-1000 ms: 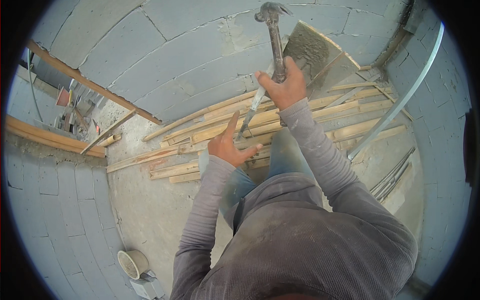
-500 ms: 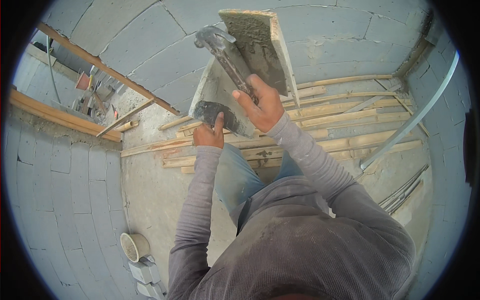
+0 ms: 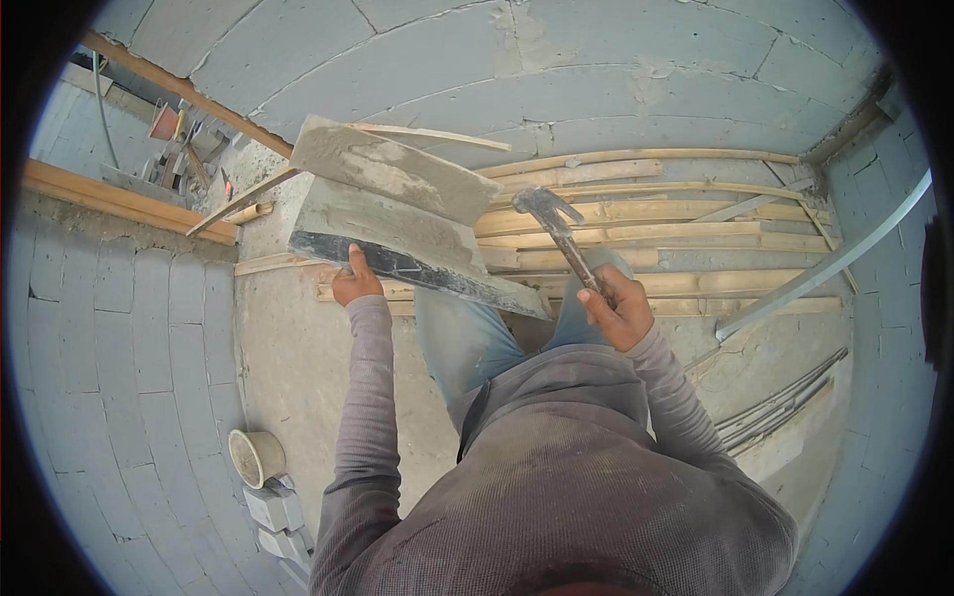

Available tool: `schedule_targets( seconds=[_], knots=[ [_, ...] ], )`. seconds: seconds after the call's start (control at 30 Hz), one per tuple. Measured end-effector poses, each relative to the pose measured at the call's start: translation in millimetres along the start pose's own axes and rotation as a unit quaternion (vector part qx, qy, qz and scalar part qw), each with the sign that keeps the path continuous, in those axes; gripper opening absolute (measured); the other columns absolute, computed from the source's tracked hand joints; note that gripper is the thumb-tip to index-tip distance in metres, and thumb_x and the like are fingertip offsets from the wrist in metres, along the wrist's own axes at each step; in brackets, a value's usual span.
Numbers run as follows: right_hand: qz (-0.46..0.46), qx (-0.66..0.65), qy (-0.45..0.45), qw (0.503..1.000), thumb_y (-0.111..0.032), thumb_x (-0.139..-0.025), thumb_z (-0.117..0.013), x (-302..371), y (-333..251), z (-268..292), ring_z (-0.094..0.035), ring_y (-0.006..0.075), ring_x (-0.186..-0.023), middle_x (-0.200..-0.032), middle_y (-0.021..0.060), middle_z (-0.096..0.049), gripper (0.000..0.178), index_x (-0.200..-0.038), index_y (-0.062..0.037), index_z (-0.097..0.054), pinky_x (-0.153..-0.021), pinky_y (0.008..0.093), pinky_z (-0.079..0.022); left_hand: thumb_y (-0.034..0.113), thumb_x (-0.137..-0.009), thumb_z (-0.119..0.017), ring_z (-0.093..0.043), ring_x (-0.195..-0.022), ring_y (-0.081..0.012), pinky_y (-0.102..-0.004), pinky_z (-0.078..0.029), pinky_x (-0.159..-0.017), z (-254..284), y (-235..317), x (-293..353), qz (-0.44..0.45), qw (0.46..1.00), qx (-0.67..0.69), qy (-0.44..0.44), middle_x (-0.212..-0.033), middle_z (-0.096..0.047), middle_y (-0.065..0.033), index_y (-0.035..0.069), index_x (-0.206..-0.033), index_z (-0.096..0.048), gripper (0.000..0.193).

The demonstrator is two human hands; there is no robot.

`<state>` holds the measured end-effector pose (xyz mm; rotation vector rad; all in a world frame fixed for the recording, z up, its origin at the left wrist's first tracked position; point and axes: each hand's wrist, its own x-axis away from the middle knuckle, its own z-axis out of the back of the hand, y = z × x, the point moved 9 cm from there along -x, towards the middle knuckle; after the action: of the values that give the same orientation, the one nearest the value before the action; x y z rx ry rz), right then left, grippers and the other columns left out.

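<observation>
A mortar-smeared form of two boards joined at an angle [image 3: 383,226] hangs in front of me, lying lengthwise from left to lower right. My left hand [image 3: 358,279] grips its near edge towards the left end, thumb lying on the dark strip along that edge. The fingers beneath the board are hidden. My right hand [image 3: 620,310] is wrapped round the handle of a claw hammer [image 3: 550,214], head raised and tilted to the left. Hammer and boards are apart, with the hammer just right of the boards' right end.
Bamboo poles [image 3: 636,214] lie along the foot of the grey block wall [image 3: 596,74]. A pale metal strip [image 3: 825,263] slants at the right, above thin rods [image 3: 780,402] on the floor. A bucket [image 3: 256,458] stands at lower left beside block pieces [image 3: 273,510].
The joined boards have swung from steeply upright to lengthwise and shifted left. My left hand has moved left with them. My right hand has carried the hammer right and down, away from the boards.
</observation>
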<state>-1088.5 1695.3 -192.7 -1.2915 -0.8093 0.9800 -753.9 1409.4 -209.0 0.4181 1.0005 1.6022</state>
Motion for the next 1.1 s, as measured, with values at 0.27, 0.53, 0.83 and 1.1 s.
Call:
schedule_targets(
  seconds=[0.27,0.53,0.83,1.1],
  knots=[
    [-0.049,-0.007,0.052,0.997,-0.017,-0.092,-0.063,8.7,9.2,30.3,-0.048,0.0057,-0.049,-0.056,-0.0012,-0.050,0.019,-0.089,-0.0019,-0.053,-0.046,0.0227,-0.036,0.044,-0.085,-0.067,-0.048,-0.050,-0.0215,-0.0393,-0.041,-0.051,12.5,-78.5,-6.2,0.150,0.986,0.065,-0.001,-0.054,-0.055,-0.0129,-0.007,-0.054,-0.053,0.061],
    [-0.027,0.004,0.046,0.999,-0.019,-0.093,-0.063,1.2,-33.2,43.9,-0.050,0.0061,-0.050,-0.057,-0.0010,-0.050,0.021,-0.089,-0.0023,-0.052,-0.047,0.0224,-0.038,0.042,-0.084,-0.069,-0.050,-0.053,-0.0209,-0.0376,-0.042,-0.052,17.6,-47.8,-6.3,0.138,0.986,0.086,-0.027,-0.062,-0.057,-0.0113,-0.004,-0.065,-0.055,0.051],
    [-0.009,0.021,0.026,0.999,-0.019,-0.093,-0.063,8.3,-54.7,50.2,-0.048,0.0060,-0.049,-0.057,-0.0008,-0.050,0.022,-0.088,-0.0023,-0.050,-0.046,0.0222,-0.038,0.031,-0.090,-0.059,-0.031,-0.034,-0.0091,-0.0236,-0.026,-0.031,35.5,-77.3,-36.6,0.399,0.898,0.173,-0.058,-0.070,-0.068,-0.0195,0.006,-0.103,-0.048,0.031],
    [-0.109,-0.050,-0.044,0.992,-0.019,-0.097,-0.056,4.1,-26.8,-29.3,-0.043,0.0057,-0.040,-0.056,0.0011,-0.052,0.020,-0.088,-0.0036,-0.046,-0.037,0.0224,-0.032,0.032,-0.096,-0.049,-0.029,-0.038,-0.0098,-0.0246,-0.029,-0.036,-47.6,-107.3,148.6,0.552,0.729,0.405,-0.003,-0.089,-0.073,-0.0116,0.006,-0.117,-0.041,0.034]
  ],
)
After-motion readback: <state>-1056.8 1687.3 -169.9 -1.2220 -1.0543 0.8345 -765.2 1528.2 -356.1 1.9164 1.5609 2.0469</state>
